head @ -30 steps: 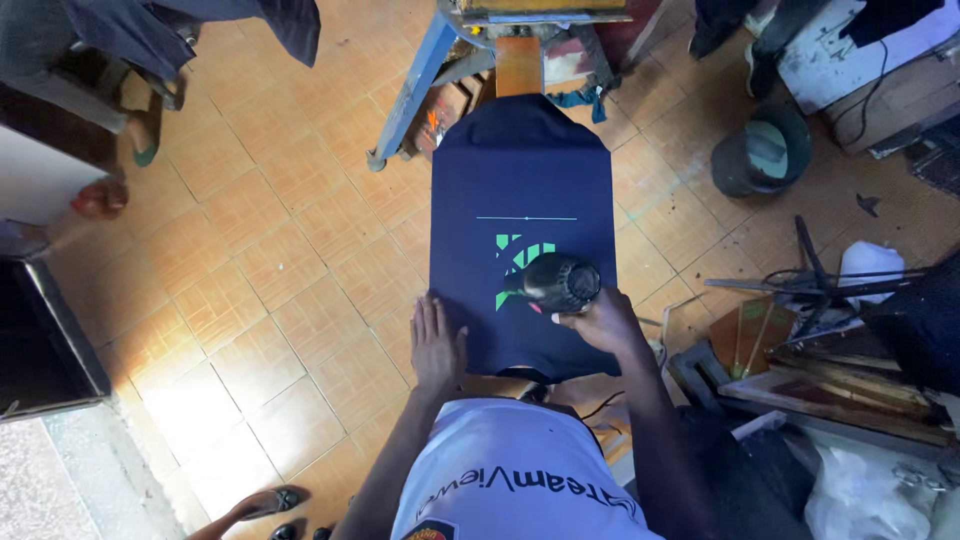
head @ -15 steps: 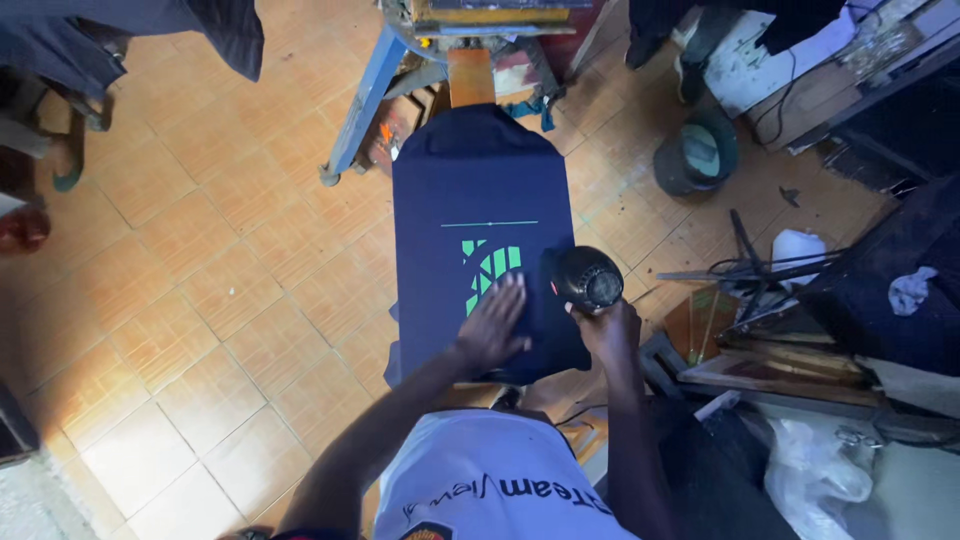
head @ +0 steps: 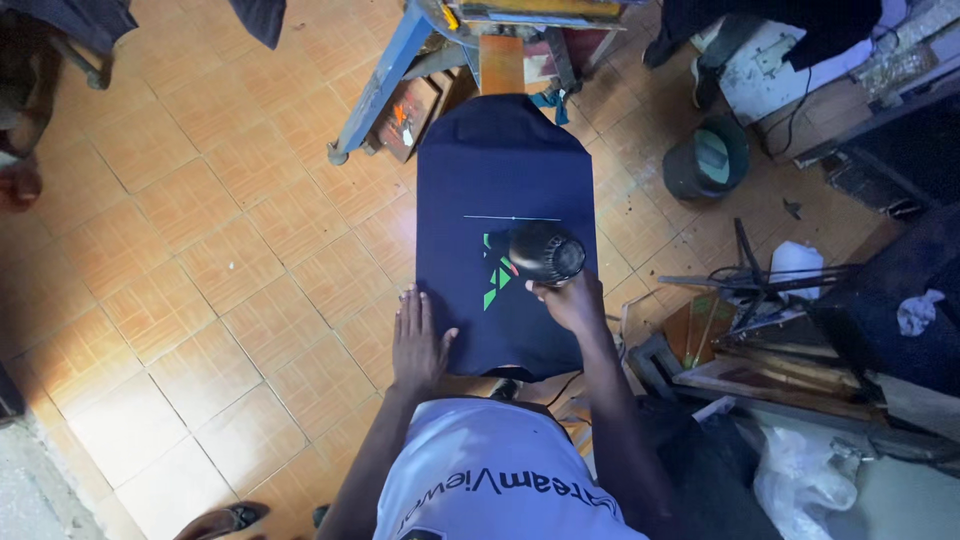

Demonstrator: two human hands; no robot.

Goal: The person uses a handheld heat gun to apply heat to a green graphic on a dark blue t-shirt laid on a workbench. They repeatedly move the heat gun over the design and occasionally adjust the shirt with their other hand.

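Over the printing pallet, a navy shirt (head: 505,190) is lying stretched flat, its neck end pointing away from the person toward a blue metal stand (head: 385,85). On the cloth, a green print (head: 493,275) of angular shapes is showing below a thin pale line. The right hand (head: 572,300) is gripping a black hair dryer (head: 546,252), fingers closed around its handle, and is holding it just above the print with the barrel aimed down at the fabric. The dryer is covering the right part of the design. The left hand (head: 418,340) is lying open and flat, palm down and fingers together, pressing on the lower left corner of the shirt near the pallet's edge, just beside the print and apart from the dryer.

Beneath the pallet, an orange-brown tiled floor (head: 200,250) is spreading out to the left. To the right, a dark green bucket (head: 705,158) is standing on the tiles, well apart from the hands. Nearer the right arm, wooden frames (head: 760,370) are lying stacked in a loose pile, with a white plastic bag (head: 800,480) crumpled below them. The person is wearing a white top (head: 490,470).
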